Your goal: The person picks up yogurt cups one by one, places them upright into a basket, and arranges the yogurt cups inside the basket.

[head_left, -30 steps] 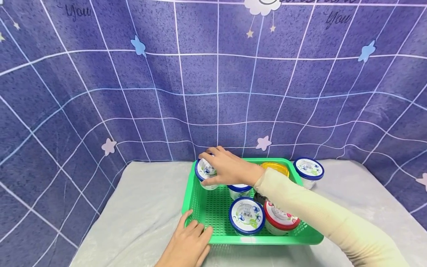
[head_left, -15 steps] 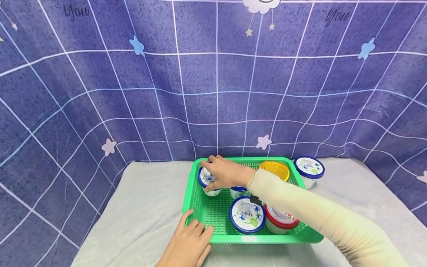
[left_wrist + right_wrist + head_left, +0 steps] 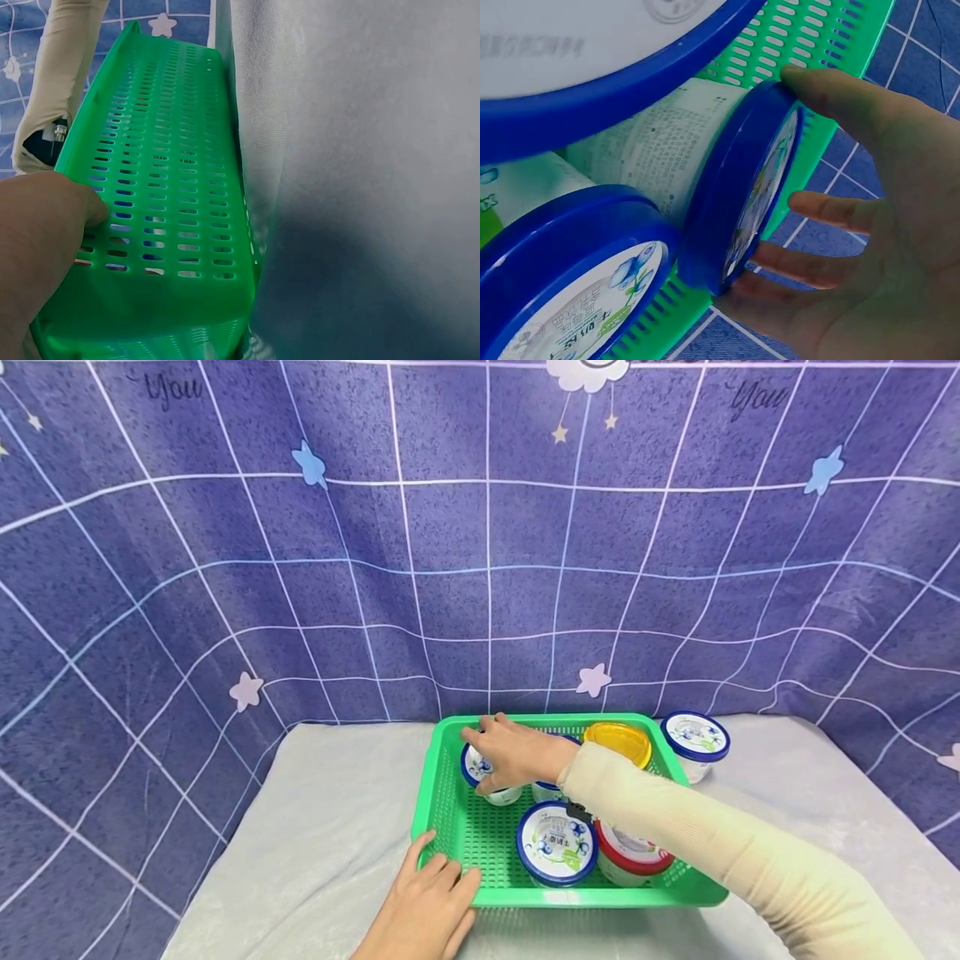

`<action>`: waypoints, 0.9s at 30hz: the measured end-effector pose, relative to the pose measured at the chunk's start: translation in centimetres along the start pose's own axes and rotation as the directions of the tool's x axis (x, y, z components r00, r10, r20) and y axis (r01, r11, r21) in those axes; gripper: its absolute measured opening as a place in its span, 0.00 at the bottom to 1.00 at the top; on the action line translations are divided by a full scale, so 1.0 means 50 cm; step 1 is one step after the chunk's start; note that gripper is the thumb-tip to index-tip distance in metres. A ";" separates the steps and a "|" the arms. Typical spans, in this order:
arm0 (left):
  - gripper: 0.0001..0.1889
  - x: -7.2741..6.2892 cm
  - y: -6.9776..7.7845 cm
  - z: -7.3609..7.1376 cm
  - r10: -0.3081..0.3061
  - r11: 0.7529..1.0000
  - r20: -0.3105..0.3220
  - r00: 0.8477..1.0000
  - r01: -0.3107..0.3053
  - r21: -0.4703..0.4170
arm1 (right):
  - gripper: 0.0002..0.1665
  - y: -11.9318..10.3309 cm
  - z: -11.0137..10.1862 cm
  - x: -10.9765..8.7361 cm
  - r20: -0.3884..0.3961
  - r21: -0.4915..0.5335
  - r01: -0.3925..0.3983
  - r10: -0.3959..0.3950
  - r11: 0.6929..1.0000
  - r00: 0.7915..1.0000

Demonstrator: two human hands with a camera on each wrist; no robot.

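In the head view, my right hand (image 3: pixel 517 752) reaches into the green basket (image 3: pixel 426 793) and grips a white tub with a blue lid (image 3: pixel 476 768) from above. The right wrist view shows that hand's thumb and fingers (image 3: pixel 810 262) at opposite edges of the lid (image 3: pixel 724 180). My left hand (image 3: pixel 427 902) holds the basket's near left corner, some fingers over the rim. In the left wrist view its thumb (image 3: pixel 82 204) presses the outer slotted wall (image 3: pixel 165 150). Another blue-lidded tub (image 3: pixel 546 792) stands just right of the gripped one, partly hidden by my right hand.
Inside the basket are a blue-lidded tub (image 3: pixel 557 843) at the front, a red-lidded tub (image 3: pixel 633 858) beside it and a yellow lid (image 3: pixel 618 742) behind. Another blue-lidded tub (image 3: pixel 694 739) stands outside, right of the basket. A purple gridded cloth (image 3: pixel 487 527) hangs behind.
My right hand has moved the blue-lidded tub down and rightward inside the basket, away from its back left corner toward the neighbouring tub. My left hand has stayed on the rim.
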State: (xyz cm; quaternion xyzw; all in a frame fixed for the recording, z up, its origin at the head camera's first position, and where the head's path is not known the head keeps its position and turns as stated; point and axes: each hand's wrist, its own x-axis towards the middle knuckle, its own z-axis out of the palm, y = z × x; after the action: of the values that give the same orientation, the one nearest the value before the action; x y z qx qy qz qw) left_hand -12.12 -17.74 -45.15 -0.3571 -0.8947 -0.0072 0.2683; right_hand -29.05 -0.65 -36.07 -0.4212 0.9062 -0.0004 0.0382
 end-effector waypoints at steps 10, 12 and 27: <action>0.08 0.001 0.007 0.004 0.008 1.000 -0.028 1.000 -0.008 0.006 | 0.50 -0.009 0.018 0.007 -0.025 0.042 0.011 -0.010 0.999 1.000; 0.08 0.002 0.008 0.004 0.006 1.000 -0.031 0.999 -0.006 0.005 | 0.50 -0.009 0.019 0.005 -0.009 0.033 0.003 -0.003 0.999 1.000; 0.08 0.003 0.002 0.006 0.007 1.000 -0.034 0.999 -0.006 0.021 | 0.44 0.021 -0.022 -0.085 -0.133 0.068 0.016 -0.007 0.998 0.991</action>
State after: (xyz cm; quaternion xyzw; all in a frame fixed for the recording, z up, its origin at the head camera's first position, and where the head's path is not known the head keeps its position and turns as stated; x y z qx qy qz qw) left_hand -12.29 -17.53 -45.34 -0.3570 -0.8888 -0.0032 0.2873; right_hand -27.21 3.24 -34.73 -0.4237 0.9038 -0.0598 -0.0077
